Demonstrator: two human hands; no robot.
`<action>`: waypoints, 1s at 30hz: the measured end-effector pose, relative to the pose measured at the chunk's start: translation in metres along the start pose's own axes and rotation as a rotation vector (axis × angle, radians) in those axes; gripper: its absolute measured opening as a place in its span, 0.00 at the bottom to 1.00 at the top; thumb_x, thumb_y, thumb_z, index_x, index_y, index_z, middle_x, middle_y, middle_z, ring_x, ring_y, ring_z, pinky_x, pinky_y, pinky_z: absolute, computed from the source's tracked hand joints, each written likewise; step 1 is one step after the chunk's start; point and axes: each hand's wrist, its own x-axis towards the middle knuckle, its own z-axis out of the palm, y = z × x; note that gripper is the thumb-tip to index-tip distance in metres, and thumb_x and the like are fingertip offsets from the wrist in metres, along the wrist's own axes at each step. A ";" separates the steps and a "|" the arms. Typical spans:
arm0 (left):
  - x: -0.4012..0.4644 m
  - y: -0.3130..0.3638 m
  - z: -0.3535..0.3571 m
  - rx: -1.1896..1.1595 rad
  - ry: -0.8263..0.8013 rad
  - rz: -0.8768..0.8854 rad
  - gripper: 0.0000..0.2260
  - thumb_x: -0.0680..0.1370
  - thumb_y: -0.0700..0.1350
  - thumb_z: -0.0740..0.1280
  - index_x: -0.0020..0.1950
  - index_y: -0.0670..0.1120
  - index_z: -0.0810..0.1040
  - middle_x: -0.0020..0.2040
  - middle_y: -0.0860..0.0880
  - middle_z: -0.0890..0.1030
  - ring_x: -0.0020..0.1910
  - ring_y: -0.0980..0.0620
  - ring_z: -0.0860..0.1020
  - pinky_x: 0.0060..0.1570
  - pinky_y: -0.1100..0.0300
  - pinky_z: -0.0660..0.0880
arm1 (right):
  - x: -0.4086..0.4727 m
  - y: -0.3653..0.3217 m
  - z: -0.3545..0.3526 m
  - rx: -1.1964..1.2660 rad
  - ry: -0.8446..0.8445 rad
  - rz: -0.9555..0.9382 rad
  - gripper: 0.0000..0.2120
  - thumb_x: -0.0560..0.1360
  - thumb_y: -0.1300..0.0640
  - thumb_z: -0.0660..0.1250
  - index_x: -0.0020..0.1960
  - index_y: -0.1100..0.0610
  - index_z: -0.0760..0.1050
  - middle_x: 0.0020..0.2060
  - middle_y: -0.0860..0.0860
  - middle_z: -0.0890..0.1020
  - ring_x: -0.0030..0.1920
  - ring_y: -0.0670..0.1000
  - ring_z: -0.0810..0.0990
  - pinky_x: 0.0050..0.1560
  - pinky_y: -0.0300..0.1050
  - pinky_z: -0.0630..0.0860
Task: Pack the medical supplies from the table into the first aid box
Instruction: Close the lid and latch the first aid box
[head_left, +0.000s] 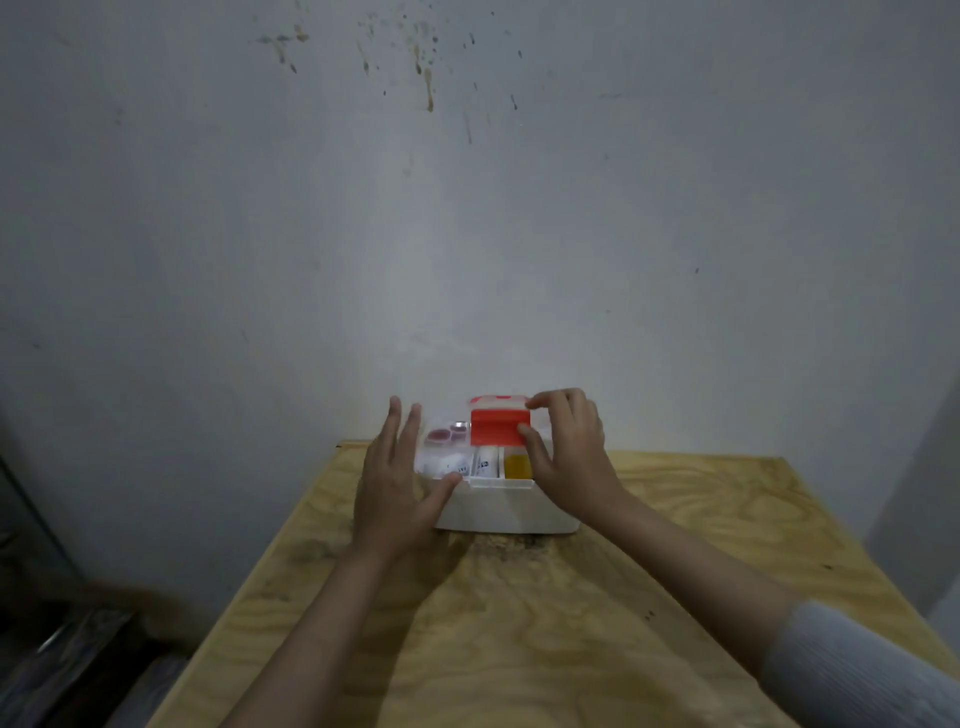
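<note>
A white first aid box (506, 506) stands at the far edge of the wooden table (519, 623), against the wall. A clear lid (447, 441) with a red handle (496, 427) lies over it, and white packets and a yellow item (517, 466) show through. My left hand (397, 480) rests against the box's left side, fingers spread, thumb on the front rim. My right hand (566, 452) pinches the right end of the red handle between thumb and fingers.
A stained grey-white wall (467, 208) rises right behind the box. The bare plywood tabletop stretches toward me. Dark, blurred clutter (62, 649) lies on the floor left of the table.
</note>
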 end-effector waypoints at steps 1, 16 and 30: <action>0.001 0.002 -0.001 0.022 0.005 0.057 0.38 0.71 0.58 0.70 0.76 0.55 0.55 0.77 0.51 0.55 0.72 0.52 0.57 0.64 0.52 0.62 | -0.007 0.002 0.001 -0.002 -0.030 -0.005 0.11 0.75 0.55 0.64 0.55 0.57 0.72 0.51 0.56 0.74 0.51 0.55 0.73 0.52 0.47 0.69; -0.004 0.013 0.004 -0.195 -0.016 -0.047 0.19 0.73 0.44 0.72 0.64 0.48 0.76 0.67 0.48 0.74 0.66 0.49 0.71 0.61 0.55 0.70 | -0.026 0.010 0.006 0.067 -0.106 0.007 0.10 0.68 0.50 0.73 0.42 0.55 0.77 0.48 0.52 0.75 0.52 0.51 0.72 0.51 0.43 0.67; -0.008 0.027 0.005 -0.218 0.011 -0.105 0.20 0.74 0.43 0.71 0.65 0.46 0.75 0.68 0.47 0.73 0.67 0.48 0.70 0.60 0.54 0.70 | -0.037 0.016 0.016 -0.110 -0.016 -0.121 0.20 0.68 0.49 0.73 0.55 0.58 0.77 0.51 0.60 0.78 0.53 0.59 0.76 0.54 0.55 0.73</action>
